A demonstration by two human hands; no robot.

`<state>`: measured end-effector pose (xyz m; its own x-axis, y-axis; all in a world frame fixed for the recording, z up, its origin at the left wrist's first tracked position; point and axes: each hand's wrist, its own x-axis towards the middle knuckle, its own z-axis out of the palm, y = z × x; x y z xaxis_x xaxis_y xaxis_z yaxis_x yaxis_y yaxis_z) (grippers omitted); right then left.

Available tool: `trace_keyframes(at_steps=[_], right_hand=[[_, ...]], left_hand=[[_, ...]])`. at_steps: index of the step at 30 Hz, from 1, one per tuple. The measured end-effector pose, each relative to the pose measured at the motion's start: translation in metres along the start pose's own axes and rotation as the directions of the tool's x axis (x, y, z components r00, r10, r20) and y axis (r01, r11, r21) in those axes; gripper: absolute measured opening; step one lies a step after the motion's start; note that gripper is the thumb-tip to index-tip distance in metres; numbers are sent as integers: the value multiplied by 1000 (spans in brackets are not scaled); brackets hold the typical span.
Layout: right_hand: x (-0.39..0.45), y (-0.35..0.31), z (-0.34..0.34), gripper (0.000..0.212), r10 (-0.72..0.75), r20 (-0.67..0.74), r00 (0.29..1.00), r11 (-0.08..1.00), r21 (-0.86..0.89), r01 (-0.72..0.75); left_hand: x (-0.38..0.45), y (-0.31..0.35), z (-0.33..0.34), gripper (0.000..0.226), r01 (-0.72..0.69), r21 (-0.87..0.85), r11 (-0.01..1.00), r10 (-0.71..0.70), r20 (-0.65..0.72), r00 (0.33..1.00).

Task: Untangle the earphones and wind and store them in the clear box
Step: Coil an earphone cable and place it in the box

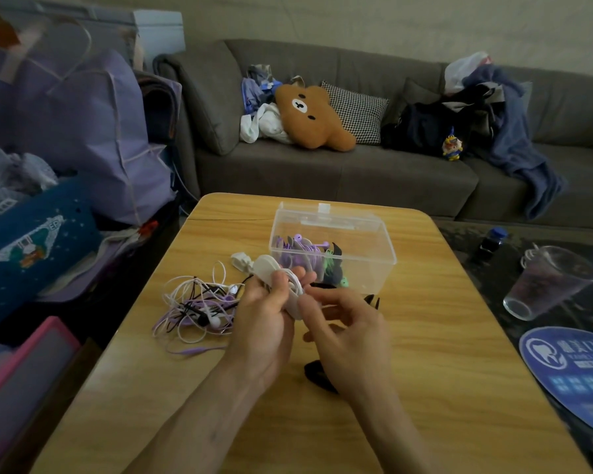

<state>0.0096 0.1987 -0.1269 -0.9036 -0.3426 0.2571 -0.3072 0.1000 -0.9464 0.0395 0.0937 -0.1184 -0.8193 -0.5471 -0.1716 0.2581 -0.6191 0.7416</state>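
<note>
Currently: tangled earphones (199, 304), white, purple and black, lie toward the table's (442, 336) left edge, awaiting sorting. Left hand (266, 323) grips a white winder (290, 285) wrapped in white cable; right hand (348, 325) pinches beside it, apparently finishing the wrap. Clear box (336, 246), near the far edge, holds wound sets.

You're sitting in a home living room: a grey sofa (322, 159) runs across the top of the frame with a bear-face cushion (310, 116), a checked pillow (358, 112) and heaped clothes (504, 121), purple fabric bags (83, 131) fill the upper left, and a wooden table (442, 354) lies below
</note>
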Motion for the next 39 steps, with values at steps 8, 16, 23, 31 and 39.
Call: trace_keyframes(at_steps=[8,16,23,31,39], right_hand=[[-1,2,4,13,90,67,994,995,31,-92],[0,-2,-7,22,185,218,958,959,173,-224],[-4,-6,1,19,145,231,962,950,240,-201],[-2,-5,-2,13,186,108,977,942,265,-208],[26,-9,-39,9,146,-82,986,986,-63,-152]], left_hand=[[-7,3,-6,29,-119,146,982,107,86,991],[-11,2,-12,27,-338,433,835,237,272,933],[-7,1,-14,31,-223,239,945,179,193,965],[-7,6,-7,33,-237,370,898,152,244,958],[2,21,-19,39,-412,823,391,176,372,911]])
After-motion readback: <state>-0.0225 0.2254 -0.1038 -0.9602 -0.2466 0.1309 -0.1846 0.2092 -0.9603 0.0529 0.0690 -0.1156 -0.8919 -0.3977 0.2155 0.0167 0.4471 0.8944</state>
